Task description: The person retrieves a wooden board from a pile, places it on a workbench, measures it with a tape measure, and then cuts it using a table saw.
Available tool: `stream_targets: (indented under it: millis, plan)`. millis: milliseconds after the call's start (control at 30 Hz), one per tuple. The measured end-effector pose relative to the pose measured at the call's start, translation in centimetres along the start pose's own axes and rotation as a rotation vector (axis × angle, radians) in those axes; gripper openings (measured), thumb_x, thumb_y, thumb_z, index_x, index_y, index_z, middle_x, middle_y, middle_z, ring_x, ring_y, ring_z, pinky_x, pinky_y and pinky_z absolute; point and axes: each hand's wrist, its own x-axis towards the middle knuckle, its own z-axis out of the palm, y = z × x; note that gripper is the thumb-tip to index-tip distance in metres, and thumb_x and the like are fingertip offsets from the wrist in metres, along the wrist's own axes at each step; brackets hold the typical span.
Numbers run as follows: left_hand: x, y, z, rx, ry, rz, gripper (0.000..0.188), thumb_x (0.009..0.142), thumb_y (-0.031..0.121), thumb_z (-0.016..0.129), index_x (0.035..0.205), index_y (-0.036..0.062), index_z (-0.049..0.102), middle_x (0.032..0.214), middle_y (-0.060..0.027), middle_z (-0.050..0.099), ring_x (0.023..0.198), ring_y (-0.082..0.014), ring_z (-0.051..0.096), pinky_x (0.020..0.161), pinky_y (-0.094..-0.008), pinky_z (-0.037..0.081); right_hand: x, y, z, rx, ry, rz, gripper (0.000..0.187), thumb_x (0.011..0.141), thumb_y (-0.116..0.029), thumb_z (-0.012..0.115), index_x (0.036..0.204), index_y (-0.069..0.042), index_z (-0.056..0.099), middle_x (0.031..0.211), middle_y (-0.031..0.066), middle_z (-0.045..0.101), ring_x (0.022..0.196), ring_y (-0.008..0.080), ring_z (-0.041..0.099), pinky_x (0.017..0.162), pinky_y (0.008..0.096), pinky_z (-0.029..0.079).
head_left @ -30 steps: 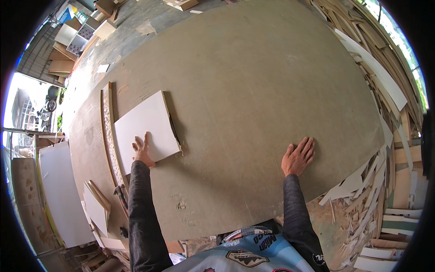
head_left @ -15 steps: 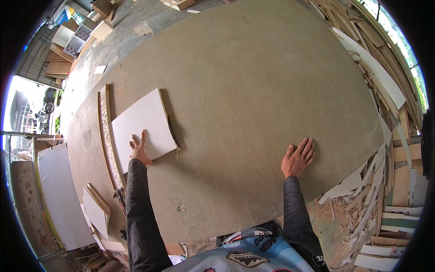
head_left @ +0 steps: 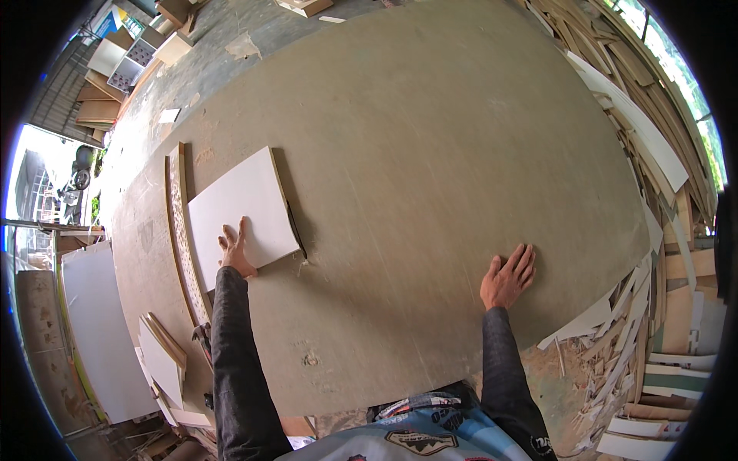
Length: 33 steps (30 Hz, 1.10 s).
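My left hand rests on the near part of a white rectangular panel, its fingers stretched out and apart. The panel lies on a large grey-brown board surface, its left edge against a long narrow wooden strip. A dark gap shows under the panel's right edge. Well to the right, my right hand lies on the bare board surface with its fingers extended, holding nothing. Beside my left forearm is a dark tool, perhaps a hammer, partly hidden by the sleeve.
Several white and wooden offcuts are stacked at the near left. A tall white sheet stands beyond them. Long scrap strips pile along the right edge, with more scraps at the near right. Boxes and panels stand at the far left.
My right hand has slid slightly nearer to me over the board. My left hand stays on the white panel, and the panel keeps its place.
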Motion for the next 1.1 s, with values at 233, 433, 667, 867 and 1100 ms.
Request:
stream_targets:
  millis: [233, 433, 667, 867, 1100]
  plan:
    - [0.6, 1.1, -1.4, 0.023, -0.017, -0.009, 0.152, 0.053, 0.000, 0.088, 0.164, 0.0501, -0.004, 0.174, -0.0193, -0.013, 0.158, -0.0499, -0.004, 0.109, -0.0824, 0.029, 0.1, 0.0, 0.1, -0.016, -0.007, 0.010, 0.070, 0.106, -0.038, 0.048, 0.162, -0.002, 0.027, 0.170, 0.0139, 0.022, 0.158, 0.0309, 0.019, 0.128, 0.0521, 0.016]
    - [3.1, 0.9, -2.4, 0.025, -0.008, 0.003, 0.153, 0.052, 0.001, 0.089, 0.164, 0.0496, -0.004, 0.173, -0.0202, -0.012, 0.158, -0.0509, -0.002, 0.108, -0.0833, 0.030, 0.1, 0.0, 0.1, 0.013, 0.001, 0.000, 0.071, 0.105, -0.039, 0.049, 0.162, -0.002, 0.027, 0.171, 0.0137, 0.022, 0.158, 0.0310, 0.019, 0.128, 0.0524, 0.016]
    - [8.9, 0.3, -4.4, 0.030, 0.006, 0.042, 0.155, 0.051, 0.002, 0.089, 0.163, 0.0512, -0.006, 0.173, -0.0212, -0.014, 0.157, -0.0523, -0.003, 0.105, -0.0853, 0.029, 0.2, 0.1, 0.1, 0.024, 0.010, -0.015, 0.071, 0.105, -0.040, 0.049, 0.162, -0.003, 0.028, 0.170, 0.0137, 0.023, 0.157, 0.0325, 0.021, 0.127, 0.0533, 0.017]
    - [15.8, -0.6, -6.0, 0.061, 0.034, 0.105, 0.161, 0.049, 0.004, 0.091, 0.162, 0.0501, -0.013, 0.170, -0.0280, -0.016, 0.154, -0.0582, -0.004, 0.108, -0.0814, 0.031, 0.0, -0.1, 0.3, 0.026, 0.023, -0.018, 0.069, 0.107, -0.044, 0.042, 0.162, -0.003, 0.029, 0.170, 0.0141, 0.024, 0.156, 0.0334, 0.023, 0.127, 0.0531, 0.018]
    - [23.1, -2.6, -9.4, 0.041, -0.145, 0.136, 0.151, 0.060, 0.057, 0.092, 0.167, 0.0286, -0.011, 0.165, -0.0420, -0.003, 0.151, -0.0642, -0.004, 0.118, -0.0727, 0.024, 0.2, -0.7, 0.1, 0.041, 0.036, -0.025, 0.068, 0.106, -0.037, 0.045, 0.162, -0.004, 0.028, 0.171, 0.0135, 0.024, 0.156, 0.0345, 0.023, 0.126, 0.0529, 0.018]
